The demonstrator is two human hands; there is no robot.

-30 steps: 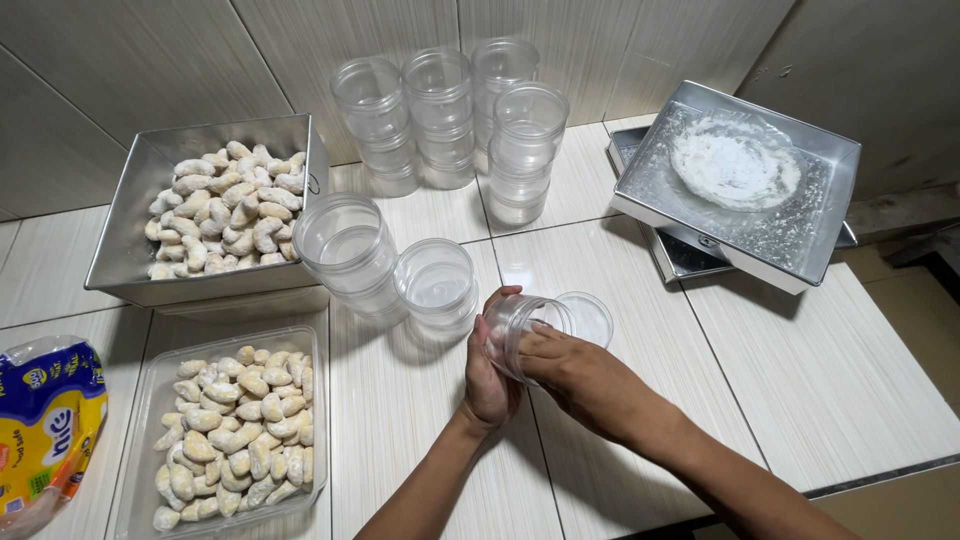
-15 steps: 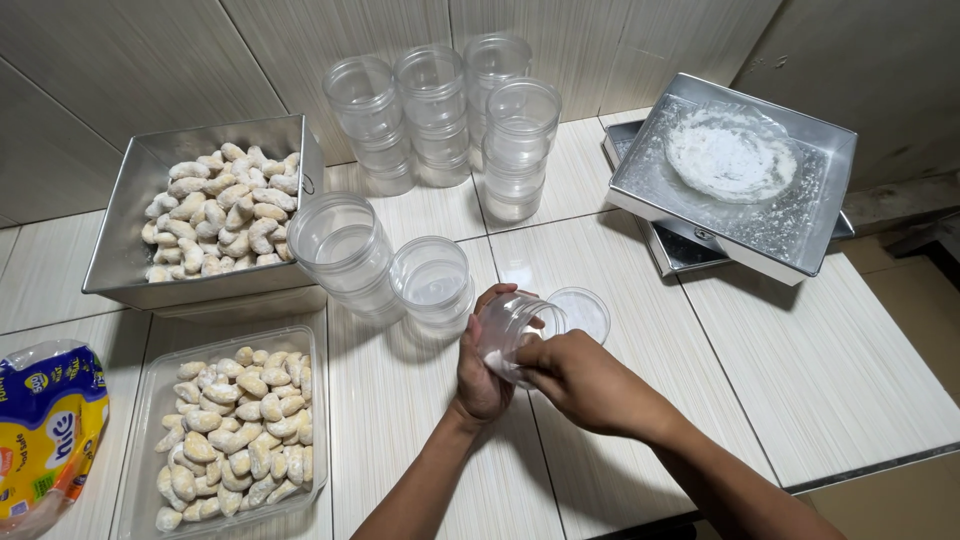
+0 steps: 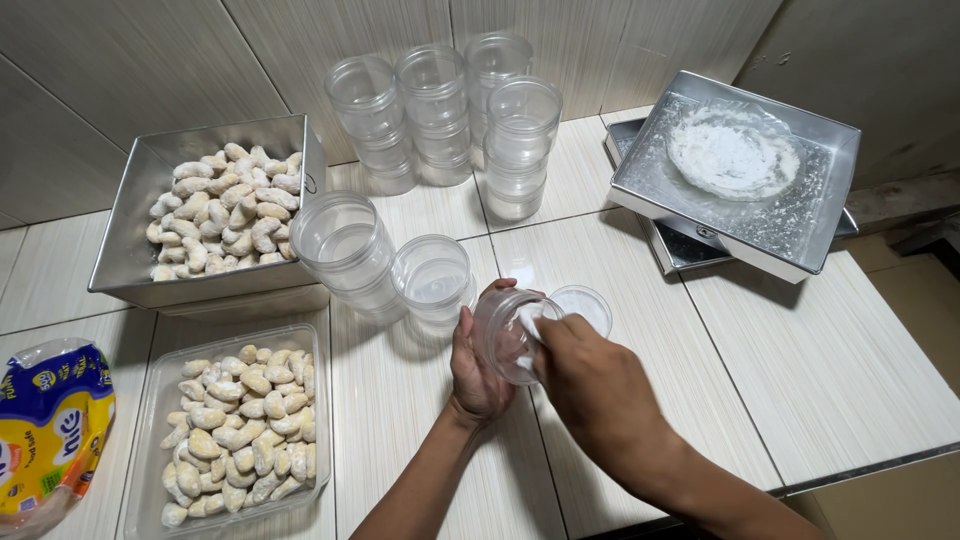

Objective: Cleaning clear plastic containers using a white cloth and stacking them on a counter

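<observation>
Head cam: our left hand grips a clear jar, tilted, above the tiled counter. Right hand has fingers inside its mouth, pinching white tissue. Lid just beside.

- Two hands: left hand and right hand, sharing one clear plastic jar.
- One round clear lid on the table.
- Two open jars nearby: a larger jar and a smaller jar.
- Four stacks of jars at the back.
- One metal tray of pale cookies.
- One clear plastic tray of cookies.
- One metal tray of white powder.
- One yellow-and-blue bag.
</observation>
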